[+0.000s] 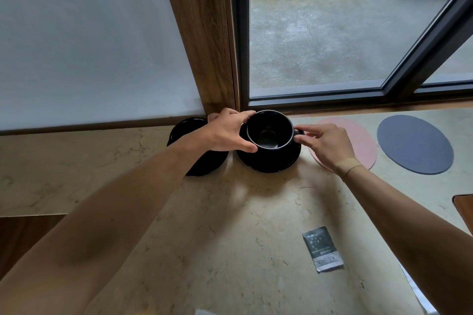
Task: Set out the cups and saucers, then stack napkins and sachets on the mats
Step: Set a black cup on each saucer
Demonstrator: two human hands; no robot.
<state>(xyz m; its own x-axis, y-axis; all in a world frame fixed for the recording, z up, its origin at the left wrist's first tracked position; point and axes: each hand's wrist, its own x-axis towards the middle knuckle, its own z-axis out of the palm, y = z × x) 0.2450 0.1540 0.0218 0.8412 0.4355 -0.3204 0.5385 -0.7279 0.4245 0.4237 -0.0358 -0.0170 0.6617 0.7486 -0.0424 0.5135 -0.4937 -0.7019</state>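
A black cup (pixel 270 129) stands on a black saucer (pixel 268 161) near the window corner of the marble counter (pixel 217 225). My left hand (pixel 225 130) grips the cup's left side, thumb at the front and fingers over the far rim. My right hand (pixel 323 143) pinches the cup's handle on the right. A second black saucer (pixel 188 125) lies to the left, partly hidden by my left arm. A pink round mat (pixel 363 140) and a dark blue round mat (pixel 414 144) lie to the right. A dark sachet (pixel 322 248) lies near the front.
A wooden post and a glass window stand right behind the cup. A brown object (pixel 464 210) shows at the right edge. Something white (pixel 207 312) peeks in at the bottom edge.
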